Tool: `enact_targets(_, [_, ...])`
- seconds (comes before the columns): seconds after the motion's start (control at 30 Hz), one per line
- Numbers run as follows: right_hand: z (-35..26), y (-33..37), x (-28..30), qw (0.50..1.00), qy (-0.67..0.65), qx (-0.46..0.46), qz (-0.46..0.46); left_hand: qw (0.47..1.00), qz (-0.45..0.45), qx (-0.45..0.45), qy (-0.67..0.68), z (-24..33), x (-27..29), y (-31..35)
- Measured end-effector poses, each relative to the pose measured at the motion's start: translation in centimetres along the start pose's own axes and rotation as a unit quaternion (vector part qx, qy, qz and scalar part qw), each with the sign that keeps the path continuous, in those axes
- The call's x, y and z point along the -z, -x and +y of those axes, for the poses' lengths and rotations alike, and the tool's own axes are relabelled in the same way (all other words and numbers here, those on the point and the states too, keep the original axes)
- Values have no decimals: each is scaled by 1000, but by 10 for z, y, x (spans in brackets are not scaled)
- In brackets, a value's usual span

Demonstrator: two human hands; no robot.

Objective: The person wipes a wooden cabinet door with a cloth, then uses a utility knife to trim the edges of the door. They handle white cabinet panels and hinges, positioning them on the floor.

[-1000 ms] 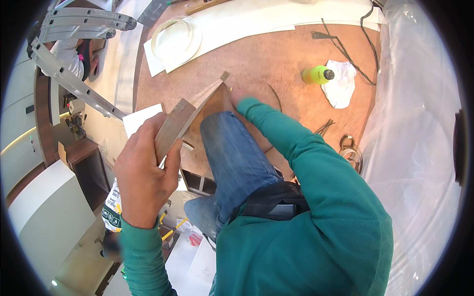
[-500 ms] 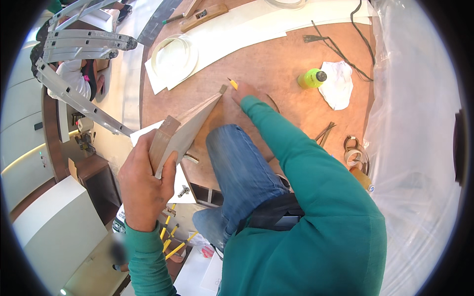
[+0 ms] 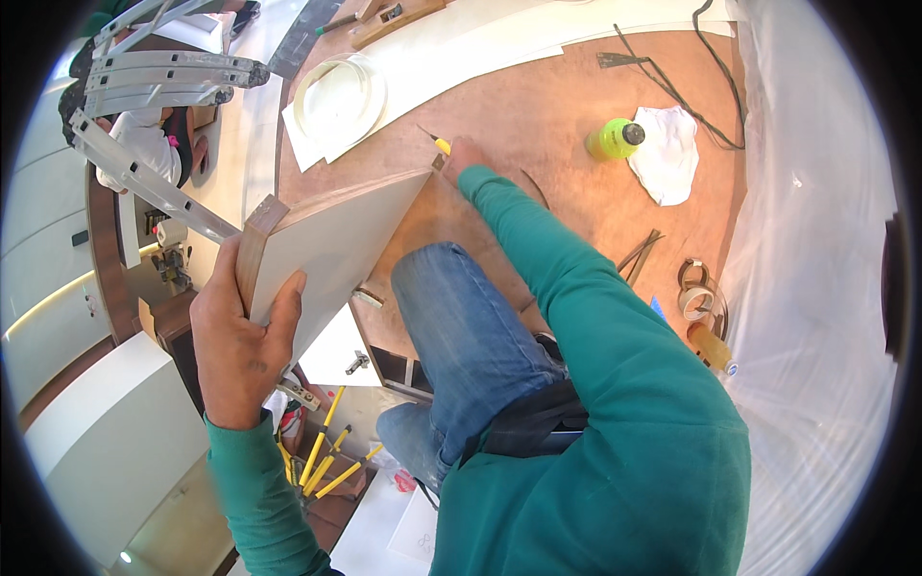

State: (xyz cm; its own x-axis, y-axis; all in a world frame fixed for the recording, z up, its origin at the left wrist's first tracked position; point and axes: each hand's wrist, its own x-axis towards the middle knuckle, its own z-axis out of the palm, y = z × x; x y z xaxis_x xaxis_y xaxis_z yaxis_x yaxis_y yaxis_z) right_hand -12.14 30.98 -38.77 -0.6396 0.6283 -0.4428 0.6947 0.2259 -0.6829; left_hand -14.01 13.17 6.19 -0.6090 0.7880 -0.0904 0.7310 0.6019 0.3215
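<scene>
Well, the panel (image 3: 351, 235) is a plain piece: its broad face is smooth, matt and greyish white, while its rim is brown, darker and grained at the short end, paler and streaked along the upper long side. It is held up on edge, leaning a little, over the left part of the brown table (image 3: 499, 106). The left hand (image 3: 235, 331) is clamped on the near end, thumb against the white face, fingers wrapped behind the brown rim. At the far corner the right hand (image 3: 465, 156) is closed round a yellow tool (image 3: 442, 145), whose thin dark tip points away and to the left; whether those fingers touch the wood, I can't tell. A knee (image 3: 427, 278) in blue jeans is near the white face. Beyond, a pale coil (image 3: 377, 101) lies on white sheets (image 3: 451, 62), and a green bottle (image 3: 607, 144) stands beside a white cloth (image 3: 667, 163).
</scene>
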Motion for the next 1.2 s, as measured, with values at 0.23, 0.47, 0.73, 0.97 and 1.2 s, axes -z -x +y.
enact_targets(0.23, [-1,-2,49,984,-125,-86,93,998,23,-28,-42,0,-6,6])
enact_targets(0.47, [86,94,17,986,-106,-62,114,998,32,-56,-27,-51,18,-24])
enact_targets(0.73, [124,191,-91,971,-216,100,-37,991,9,-103,-81,-116,40,-87])
enact_targets(0.97, [173,167,-51,993,-89,31,-75,991,6,-126,-53,-117,40,-93])
enact_targets(1.2, [149,158,2,998,-54,25,33,990,33,-88,-102,-80,36,-41])
